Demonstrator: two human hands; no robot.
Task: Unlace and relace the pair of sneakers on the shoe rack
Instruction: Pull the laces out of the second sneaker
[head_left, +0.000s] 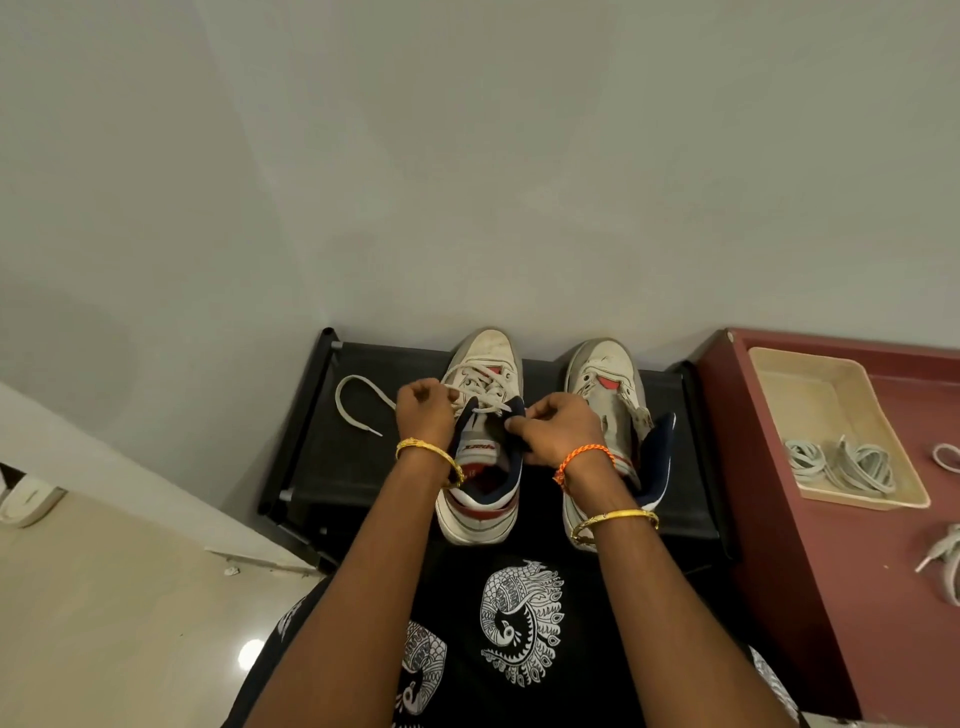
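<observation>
The left hand (425, 410) is curled around the lace (358, 400) at the left sneaker (480, 447), mid-rack on the shoe rack (363, 467). The tongue is pinched by the right hand (558, 431). The lace is judged limp and light; a grip near the stiff tip is advised.

Dim soft light, floor glare, wide-angle distortion
</observation>
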